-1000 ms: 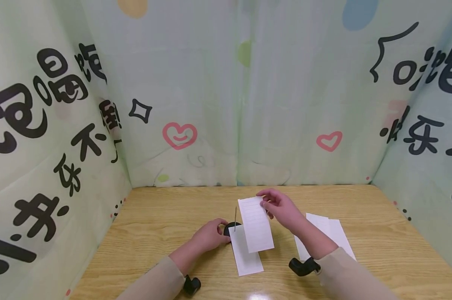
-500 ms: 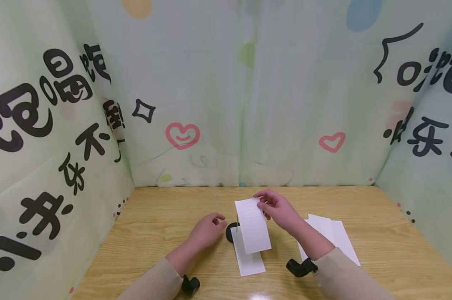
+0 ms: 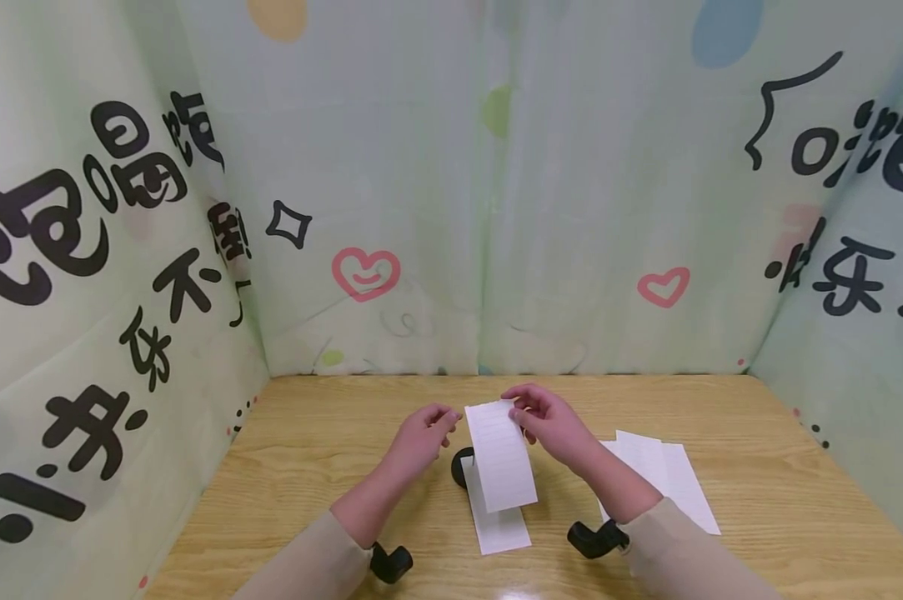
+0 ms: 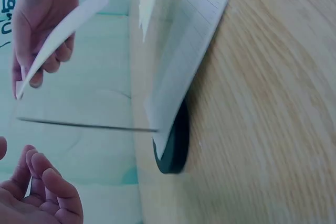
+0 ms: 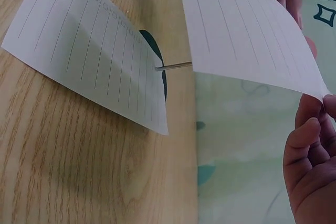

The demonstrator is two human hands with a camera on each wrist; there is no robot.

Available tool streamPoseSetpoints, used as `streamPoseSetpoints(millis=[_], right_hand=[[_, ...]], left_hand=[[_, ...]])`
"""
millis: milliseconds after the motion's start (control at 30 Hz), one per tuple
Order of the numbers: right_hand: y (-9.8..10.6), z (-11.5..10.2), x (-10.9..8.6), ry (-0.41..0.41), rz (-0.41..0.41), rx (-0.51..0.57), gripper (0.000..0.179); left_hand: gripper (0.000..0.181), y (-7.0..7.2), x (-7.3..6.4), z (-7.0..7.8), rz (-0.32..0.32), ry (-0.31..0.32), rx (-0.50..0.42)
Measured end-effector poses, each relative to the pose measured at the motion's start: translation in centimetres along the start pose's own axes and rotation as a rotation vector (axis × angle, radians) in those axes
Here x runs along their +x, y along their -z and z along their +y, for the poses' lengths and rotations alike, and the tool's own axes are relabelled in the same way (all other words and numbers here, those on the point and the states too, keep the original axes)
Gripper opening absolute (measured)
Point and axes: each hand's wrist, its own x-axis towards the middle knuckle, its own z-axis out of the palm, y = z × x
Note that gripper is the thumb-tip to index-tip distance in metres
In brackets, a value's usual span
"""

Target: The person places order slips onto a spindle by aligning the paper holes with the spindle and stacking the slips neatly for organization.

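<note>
A thin metal spike [image 4: 89, 125] stands up from a round black base [image 3: 459, 469], a paper spike on the table. One lined paper slip [image 3: 502, 533] is pierced by it and rests at a slant on the base. My right hand [image 3: 552, 427] pinches a second lined slip [image 3: 504, 462] by its far right corner, above the first one. In the right wrist view this slip [image 5: 247, 30] hangs curved near the spike's upper end. At the slip's far left corner hovers my left hand [image 3: 418, 442], fingers loosely bent, apart from the paper in the left wrist view.
More white paper sheets [image 3: 664, 471] lie overlapping on the wooden table [image 3: 308, 467], right of the spike and partly under the right forearm. Printed curtains [image 3: 571, 208] enclose the table at the back and both sides. A black wrist mount [image 3: 595, 540] sits at the right sleeve.
My left hand has let go of the black base and risen toward the held slip's far left corner. The right hand has shifted the slip slightly left, so it now covers the spike.
</note>
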Motion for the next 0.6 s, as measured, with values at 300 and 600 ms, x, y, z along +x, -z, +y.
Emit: streamPoseSetpoints(millis=[300, 600], right_hand=[[-0.3, 0.5, 0.3, 0.015, -0.007, 0.012, 0.029], [-0.4, 0.6, 0.2, 0.012, 0.0, -0.002, 0.028]], left_hand=[[0.036, -1.1, 0.2, 1.2, -0.022, -0.002, -0.029], [0.025, -1.5, 0.5, 1.3, -0.018, -0.02, -0.037]])
